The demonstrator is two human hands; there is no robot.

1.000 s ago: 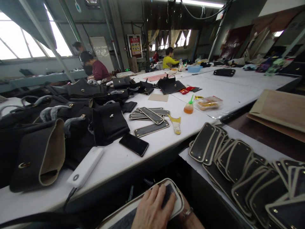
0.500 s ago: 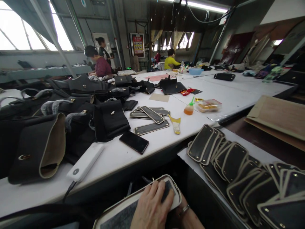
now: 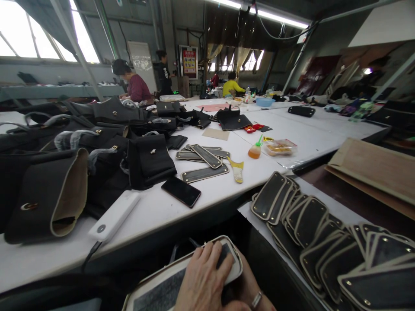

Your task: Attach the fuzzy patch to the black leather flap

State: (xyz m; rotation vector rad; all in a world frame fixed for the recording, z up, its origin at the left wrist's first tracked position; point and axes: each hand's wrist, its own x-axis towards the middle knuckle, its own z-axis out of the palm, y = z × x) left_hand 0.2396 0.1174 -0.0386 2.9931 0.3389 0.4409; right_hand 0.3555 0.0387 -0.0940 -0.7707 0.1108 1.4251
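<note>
At the bottom edge I hold a dark leather panel with a cream rim [image 3: 155, 285] below the table's front edge. My left hand [image 3: 202, 280] lies on top of it, fingers spread over its right end. My right hand [image 3: 251, 291], with a ring, grips that end from beneath and is mostly hidden by the panel. A fanned row of several similar dark panels [image 3: 308, 224] lies on a lower white board to the right.
A long white table [image 3: 292, 125] carries black bags [image 3: 97, 160], a phone [image 3: 180, 191], a white power bank [image 3: 113, 216], grey strips [image 3: 204, 162], a scraper [image 3: 237, 169], an orange glue bottle [image 3: 255, 150] and a snack packet [image 3: 279, 147]. Wooden boards [image 3: 372, 166] lie at right. Other people work at the far end.
The view has drifted, so the table contents sit slightly lower-left and farther off. My hands keep the same hold on the panel. A person at the back has walked right.
</note>
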